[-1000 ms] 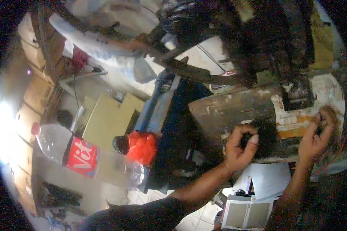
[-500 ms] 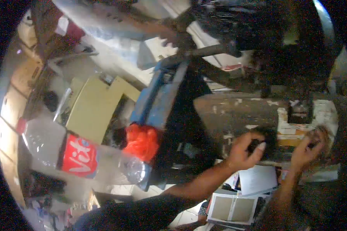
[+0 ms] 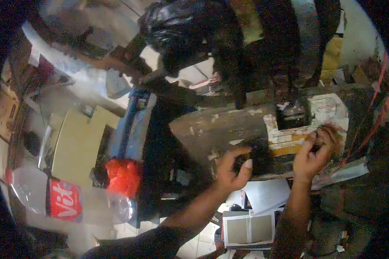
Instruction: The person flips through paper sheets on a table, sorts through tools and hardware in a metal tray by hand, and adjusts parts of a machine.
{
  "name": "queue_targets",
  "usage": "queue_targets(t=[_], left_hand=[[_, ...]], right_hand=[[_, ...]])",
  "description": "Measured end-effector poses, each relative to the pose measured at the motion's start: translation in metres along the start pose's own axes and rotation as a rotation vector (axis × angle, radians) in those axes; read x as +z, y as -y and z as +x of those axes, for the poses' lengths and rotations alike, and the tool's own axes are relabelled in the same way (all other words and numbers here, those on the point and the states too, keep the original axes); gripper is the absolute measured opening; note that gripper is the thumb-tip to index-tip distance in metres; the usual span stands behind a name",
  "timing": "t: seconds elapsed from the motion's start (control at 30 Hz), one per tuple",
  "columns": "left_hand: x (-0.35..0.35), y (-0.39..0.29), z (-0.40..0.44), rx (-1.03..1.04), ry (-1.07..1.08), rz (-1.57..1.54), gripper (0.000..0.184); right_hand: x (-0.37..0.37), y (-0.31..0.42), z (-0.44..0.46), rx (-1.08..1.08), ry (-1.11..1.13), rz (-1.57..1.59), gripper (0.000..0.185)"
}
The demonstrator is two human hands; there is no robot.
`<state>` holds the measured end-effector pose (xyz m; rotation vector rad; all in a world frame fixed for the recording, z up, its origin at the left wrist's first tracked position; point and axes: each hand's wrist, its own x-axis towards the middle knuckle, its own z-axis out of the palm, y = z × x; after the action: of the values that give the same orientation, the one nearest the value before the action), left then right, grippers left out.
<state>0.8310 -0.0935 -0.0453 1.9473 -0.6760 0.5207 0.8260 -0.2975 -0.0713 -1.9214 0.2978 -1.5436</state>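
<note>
My left hand [image 3: 232,169] is at the front of a worn brown wooden worktop [image 3: 220,125], fingers curled and thumb raised. A black lump [image 3: 259,156] lies against its fingertips; its kind is too dark to tell. To the right, my right hand [image 3: 311,157] has its fingers bent toward the thumb, above the front edge of a white and yellow patched plate [image 3: 289,141]. Whatever sits between those fingers is too small and blurred to name. Behind the plate a dark machine [image 3: 291,82] comes down over a square recess [image 3: 291,116].
A bottle with a red label [image 3: 67,200] lies at the left by a red bundle [image 3: 123,177] and a blue metal bar [image 3: 134,125]. Black plastic [image 3: 177,26] hangs above. Red cords [image 3: 378,112] run at the right. Below are papers [image 3: 266,196] and a framed panel [image 3: 248,228].
The view has swung, so the worktop, bottle and both hands appear farther left. My hands keep about the same places over the worktop. My right fingers look slightly more raised.
</note>
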Motion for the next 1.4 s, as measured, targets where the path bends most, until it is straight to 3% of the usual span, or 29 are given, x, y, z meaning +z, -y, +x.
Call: queue_targets(t=[0.17, 0.23, 0.3, 0.5, 0.57, 0.63, 0.7, 0.73, 0.97, 1.4], left_hand=[[0.001, -0.001, -0.005, -0.017, -0.001, 0.049, 0.023], [0.007, 0.005, -0.009, -0.009, -0.047, -0.063, 0.023], [0.006, 0.004, -0.007, 0.049, -0.069, 0.046, 0.021], [0.009, 0.015, -0.016, -0.069, -0.089, -0.114, 0.02], [0.011, 0.004, -0.007, 0.055, -0.126, -0.063, 0.02], [0.018, 0.006, -0.007, 0.093, -0.152, -0.098, 0.021], [0.017, 0.013, -0.013, -0.005, -0.115, -0.35, 0.023], [0.019, 0.014, -0.007, 0.102, -0.134, -0.28, 0.025], [0.023, 0.004, -0.001, 0.151, -0.129, -0.278, 0.025], [0.024, 0.003, 0.0, 0.141, -0.136, -0.289, 0.028]], right_hand=[[-0.003, 0.002, 0.002, 0.015, 0.01, -0.027, 0.02], [-0.004, 0.003, 0.006, -0.048, 0.005, -0.051, 0.02], [-0.005, 0.003, 0.004, -0.015, 0.005, -0.052, 0.019], [-0.004, 0.003, 0.0, 0.058, -0.022, 0.047, 0.021], [-0.004, 0.0, 0.001, 0.079, -0.028, 0.081, 0.021], [-0.008, 0.001, 0.005, 0.007, -0.021, -0.001, 0.015], [-0.008, 0.001, 0.003, 0.024, -0.036, 0.027, 0.015], [-0.008, 0.0, 0.003, 0.023, -0.048, 0.059, 0.014], [-0.008, -0.004, 0.002, 0.035, -0.074, 0.114, 0.015], [-0.008, -0.003, 0.004, 0.038, -0.111, 0.147, 0.016]])
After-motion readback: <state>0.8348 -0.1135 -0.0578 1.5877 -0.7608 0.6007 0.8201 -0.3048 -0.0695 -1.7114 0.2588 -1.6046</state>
